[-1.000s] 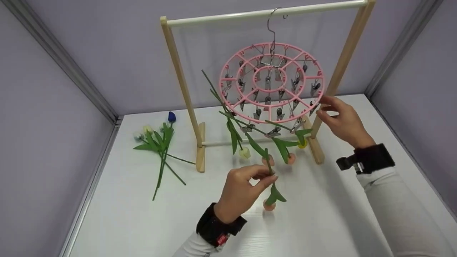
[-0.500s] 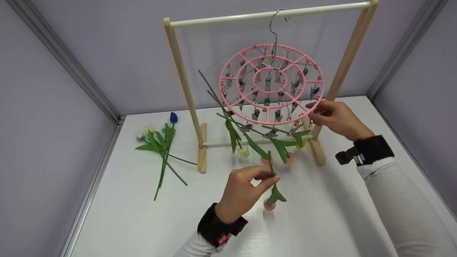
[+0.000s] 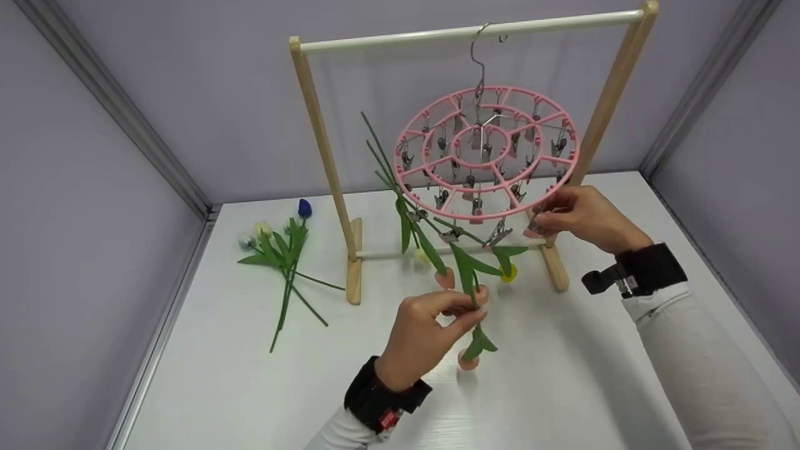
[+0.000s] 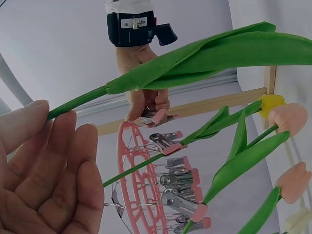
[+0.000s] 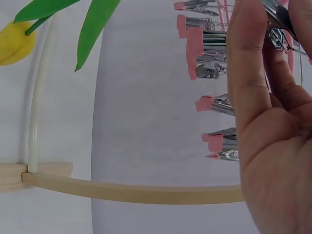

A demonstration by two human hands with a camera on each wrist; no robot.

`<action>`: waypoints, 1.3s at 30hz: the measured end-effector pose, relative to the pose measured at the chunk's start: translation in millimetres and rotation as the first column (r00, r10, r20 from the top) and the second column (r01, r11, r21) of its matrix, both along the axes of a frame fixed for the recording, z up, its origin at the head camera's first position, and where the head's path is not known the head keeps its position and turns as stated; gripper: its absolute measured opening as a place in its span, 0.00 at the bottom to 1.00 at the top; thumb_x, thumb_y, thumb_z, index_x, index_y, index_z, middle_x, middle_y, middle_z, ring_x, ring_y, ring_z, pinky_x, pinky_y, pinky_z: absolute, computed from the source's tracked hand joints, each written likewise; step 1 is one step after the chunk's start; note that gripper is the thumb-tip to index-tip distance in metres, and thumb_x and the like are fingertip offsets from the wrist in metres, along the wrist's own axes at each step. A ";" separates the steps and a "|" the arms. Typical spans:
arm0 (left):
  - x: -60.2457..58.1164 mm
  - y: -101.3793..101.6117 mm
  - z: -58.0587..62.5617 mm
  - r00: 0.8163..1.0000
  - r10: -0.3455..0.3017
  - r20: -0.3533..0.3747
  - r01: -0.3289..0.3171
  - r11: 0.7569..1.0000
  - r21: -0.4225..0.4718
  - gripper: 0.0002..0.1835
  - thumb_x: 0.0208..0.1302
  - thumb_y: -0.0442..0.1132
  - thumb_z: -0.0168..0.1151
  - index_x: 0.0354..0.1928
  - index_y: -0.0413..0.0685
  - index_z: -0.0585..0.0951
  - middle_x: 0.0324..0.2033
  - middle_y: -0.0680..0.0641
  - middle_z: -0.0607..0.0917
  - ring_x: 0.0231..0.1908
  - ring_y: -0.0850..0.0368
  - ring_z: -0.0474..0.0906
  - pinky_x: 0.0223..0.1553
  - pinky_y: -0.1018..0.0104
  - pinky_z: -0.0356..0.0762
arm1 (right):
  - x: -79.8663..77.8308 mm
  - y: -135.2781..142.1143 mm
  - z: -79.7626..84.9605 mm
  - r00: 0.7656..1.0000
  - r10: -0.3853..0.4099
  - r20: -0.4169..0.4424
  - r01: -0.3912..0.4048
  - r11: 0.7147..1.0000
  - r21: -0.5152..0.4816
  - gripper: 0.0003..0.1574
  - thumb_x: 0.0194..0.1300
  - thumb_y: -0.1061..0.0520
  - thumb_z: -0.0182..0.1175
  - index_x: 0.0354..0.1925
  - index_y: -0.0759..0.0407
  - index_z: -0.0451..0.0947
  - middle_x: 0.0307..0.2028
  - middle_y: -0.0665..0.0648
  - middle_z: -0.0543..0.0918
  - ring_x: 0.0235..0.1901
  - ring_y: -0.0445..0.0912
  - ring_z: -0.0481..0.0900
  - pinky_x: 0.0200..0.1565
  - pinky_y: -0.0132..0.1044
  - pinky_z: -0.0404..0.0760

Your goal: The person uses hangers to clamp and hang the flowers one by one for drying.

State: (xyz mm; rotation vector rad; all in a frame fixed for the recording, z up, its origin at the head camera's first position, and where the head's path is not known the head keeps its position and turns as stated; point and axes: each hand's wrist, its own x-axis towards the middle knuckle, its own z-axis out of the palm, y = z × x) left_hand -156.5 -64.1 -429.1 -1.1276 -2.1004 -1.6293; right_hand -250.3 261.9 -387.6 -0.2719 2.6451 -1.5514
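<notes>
Between thumb and fingertips, my left hand [image 3: 425, 334] pinches the green stem [image 4: 80, 101] of an artificial tulip, whose peach bloom [image 3: 467, 360] points down. My right hand [image 3: 590, 219] grips a metal clip [image 5: 280, 14] at the right front of the pink round hanger [image 3: 477, 219]; whether the clip's mouth is spread I cannot tell. Along the hanger's front, clips hold several tulips head down: a yellow one [image 3: 507, 273], peach ones [image 3: 445, 278] and a cream one [image 3: 420, 256]. The held tulip is apart from the gripped clip.
A rack with wooden posts [image 3: 325, 150] and a white top bar [image 3: 400, 39] carries the hanger by its hook [image 3: 480, 56]. Left of it, several loose tulips [image 3: 284, 250] lie crossed on the white table [image 3: 206, 375]. Grey walls stand around.
My right hand has moved from beside the rim onto a clip and slightly down. The hanger has turned and tilted, shifting its clipped tulips. My left hand stays nearly still with its tulip.
</notes>
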 end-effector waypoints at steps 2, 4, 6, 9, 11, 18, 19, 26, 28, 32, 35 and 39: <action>0.2 -0.7 -0.4 1.000 0.001 0.008 -0.001 1.000 -0.001 0.07 0.64 0.42 0.69 0.41 0.50 0.88 0.34 0.56 0.89 0.33 0.68 0.82 0.34 0.73 0.78 | 1.5 -2.5 0.7 1.000 0.013 -0.006 -0.013 1.000 -0.014 0.21 0.67 0.55 0.67 0.52 0.68 0.78 0.43 0.64 0.84 0.39 0.50 0.86 0.42 0.38 0.84; 0.2 -1.2 -0.3 1.000 -0.004 0.024 0.004 1.000 0.002 0.07 0.64 0.41 0.69 0.41 0.49 0.88 0.34 0.54 0.89 0.33 0.67 0.82 0.35 0.72 0.79 | 2.7 -4.7 1.4 0.999 0.032 -0.010 -0.033 0.999 -0.031 0.22 0.67 0.54 0.66 0.52 0.68 0.79 0.42 0.63 0.84 0.39 0.50 0.87 0.42 0.38 0.84; 0.3 -1.7 -0.7 0.999 -0.002 0.036 0.002 1.000 0.001 0.06 0.64 0.41 0.69 0.40 0.49 0.88 0.34 0.54 0.89 0.33 0.67 0.82 0.35 0.72 0.79 | 3.5 -7.6 2.2 0.998 0.064 -0.006 -0.064 0.997 -0.038 0.22 0.68 0.54 0.65 0.54 0.68 0.79 0.43 0.64 0.84 0.40 0.50 0.87 0.43 0.39 0.84; -0.1 -2.0 -1.2 0.999 0.009 0.034 -0.009 1.000 -0.005 0.07 0.64 0.42 0.69 0.38 0.47 0.88 0.33 0.54 0.88 0.33 0.67 0.82 0.36 0.72 0.79 | 3.7 -14.7 1.6 0.995 0.099 -0.028 -0.099 0.995 0.021 0.22 0.69 0.52 0.65 0.53 0.66 0.81 0.41 0.63 0.85 0.38 0.50 0.87 0.41 0.39 0.84; -0.4 -2.2 -2.0 0.999 0.017 0.030 -0.017 1.000 -0.009 0.08 0.64 0.43 0.69 0.37 0.46 0.88 0.32 0.56 0.88 0.32 0.68 0.81 0.36 0.72 0.79 | 3.7 -21.8 -0.1 0.992 0.111 -0.058 -0.105 0.990 0.098 0.21 0.68 0.51 0.65 0.53 0.62 0.81 0.38 0.61 0.85 0.35 0.50 0.86 0.38 0.37 0.85; 1.0 -4.0 -2.2 0.999 0.028 0.032 -0.027 0.999 -0.032 0.09 0.65 0.45 0.68 0.38 0.47 0.87 0.31 0.57 0.88 0.32 0.69 0.81 0.35 0.72 0.79 | 0.6 -50.7 -11.0 0.950 0.175 -0.257 -0.108 0.961 0.256 0.18 0.64 0.48 0.69 0.50 0.50 0.85 0.28 0.49 0.85 0.23 0.47 0.78 0.26 0.34 0.80; 0.7 -4.5 -2.4 0.999 0.029 0.034 -0.028 0.999 -0.033 0.09 0.65 0.45 0.68 0.38 0.47 0.88 0.31 0.57 0.88 0.32 0.69 0.81 0.35 0.72 0.79 | -0.6 -54.4 -12.5 0.942 0.183 -0.280 -0.110 0.961 0.255 0.17 0.64 0.48 0.69 0.51 0.49 0.85 0.28 0.49 0.84 0.22 0.47 0.78 0.25 0.33 0.79; -1.4 -7.8 -4.0 0.998 0.051 0.035 -0.050 0.998 -0.023 0.09 0.65 0.44 0.68 0.38 0.46 0.88 0.31 0.58 0.88 0.32 0.69 0.82 0.35 0.72 0.79 | -4.2 -78.2 -21.5 0.909 0.208 -0.360 -0.106 0.953 0.284 0.18 0.64 0.47 0.68 0.52 0.47 0.85 0.24 0.47 0.80 0.20 0.44 0.74 0.23 0.34 0.74; -1.9 -8.7 -4.8 0.998 0.057 0.035 -0.056 0.998 -0.019 0.08 0.65 0.44 0.68 0.38 0.47 0.88 0.31 0.58 0.88 0.32 0.68 0.82 0.35 0.72 0.79 | -4.1 -85.3 -23.6 0.901 0.207 -0.381 -0.081 0.944 0.321 0.17 0.66 0.45 0.67 0.50 0.48 0.86 0.24 0.45 0.80 0.20 0.42 0.74 0.23 0.35 0.73; -2.9 -10.7 -5.7 0.997 0.066 0.026 -0.066 0.998 -0.013 0.08 0.65 0.44 0.69 0.38 0.48 0.88 0.31 0.58 0.88 0.32 0.69 0.82 0.35 0.72 0.80 | -3.4 -96.5 -26.5 0.869 0.221 -0.443 -0.029 0.916 0.401 0.12 0.67 0.46 0.65 0.41 0.51 0.86 0.26 0.44 0.83 0.21 0.38 0.75 0.24 0.34 0.76; -4.8 -12.6 -6.3 0.997 0.070 0.023 -0.070 0.998 -0.001 0.08 0.65 0.44 0.69 0.39 0.47 0.88 0.32 0.57 0.88 0.32 0.68 0.82 0.34 0.68 0.81 | -4.3 -100.5 -28.4 0.821 0.243 -0.516 0.006 0.901 0.434 0.12 0.67 0.46 0.66 0.34 0.51 0.84 0.24 0.43 0.82 0.21 0.36 0.75 0.24 0.34 0.75; -8.2 -15.6 -4.9 0.996 0.072 0.043 -0.073 0.997 0.019 0.09 0.65 0.44 0.69 0.39 0.45 0.88 0.32 0.57 0.88 0.31 0.67 0.82 0.34 0.67 0.81 | -7.7 -101.6 -34.2 0.746 0.251 -0.616 0.022 0.917 0.399 0.11 0.65 0.47 0.68 0.32 0.53 0.83 0.21 0.44 0.79 0.20 0.36 0.73 0.22 0.32 0.71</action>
